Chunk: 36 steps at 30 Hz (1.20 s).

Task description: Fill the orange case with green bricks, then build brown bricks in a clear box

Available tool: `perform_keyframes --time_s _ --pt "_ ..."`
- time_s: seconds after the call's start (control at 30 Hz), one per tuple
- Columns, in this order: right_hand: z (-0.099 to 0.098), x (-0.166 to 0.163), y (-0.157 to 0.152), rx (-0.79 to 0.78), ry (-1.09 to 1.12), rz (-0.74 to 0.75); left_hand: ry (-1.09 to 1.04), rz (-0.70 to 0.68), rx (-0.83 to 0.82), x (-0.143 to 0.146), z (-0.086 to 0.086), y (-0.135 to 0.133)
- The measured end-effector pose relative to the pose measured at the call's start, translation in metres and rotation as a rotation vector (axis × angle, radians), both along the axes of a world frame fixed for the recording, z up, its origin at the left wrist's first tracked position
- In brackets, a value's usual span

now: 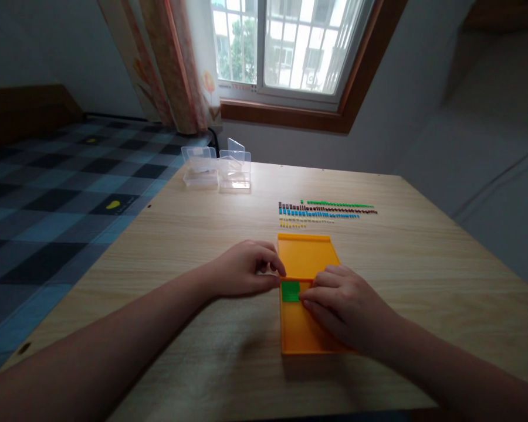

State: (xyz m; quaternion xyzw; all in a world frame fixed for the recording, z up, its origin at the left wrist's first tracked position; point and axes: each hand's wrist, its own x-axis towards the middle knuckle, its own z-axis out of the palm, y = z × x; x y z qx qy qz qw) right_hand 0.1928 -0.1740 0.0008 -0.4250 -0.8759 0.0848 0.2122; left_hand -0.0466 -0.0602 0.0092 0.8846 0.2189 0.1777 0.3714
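Observation:
An orange plastic box point(310, 340) lies on the table with its lid point(305, 255) folded back on the far side. A green patch of small blocks point(290, 291) fills the inner far left corner of the tray. At that corner, my left hand point(250, 268) has its thumb and index finger closed on the box's edge by the hinge. My right hand point(341, 302) reaches over the tray from the right, fingers pinched at the green patch's right side. Whatever small piece is in its fingertips is mostly hidden; part of the tray is covered by this hand.
Beyond the box, small pieces lie in rows: green point(338, 204), brown point(325, 208), blue point(319, 214) and yellow point(290, 225). Clear plastic cases point(235, 173) stand with raised lids at the table's far left. A bed point(92, 176) adjoins the wooden table point(193, 351) on the left.

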Motion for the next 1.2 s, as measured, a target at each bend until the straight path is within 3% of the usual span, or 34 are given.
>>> perform_keyframes --time_s 0.27,0.63,0.8,1.2 --pt "0.003 0.008 0.003 0.030 0.158 -0.005 -0.025 0.010 -0.062 -0.001 -0.002 0.000" --pt "0.002 0.051 0.037 0.168 0.703 -0.277 -0.046 0.076 -0.023 -0.002 -0.003 0.007" --pt "-0.004 0.060 0.051 -0.011 0.923 -0.359 -0.078 0.136 -0.059 -0.004 -0.005 0.007" --pt "-0.025 0.057 0.064 -0.353 0.965 -0.198 -0.043 0.256 -0.074 -0.006 -0.007 0.008"
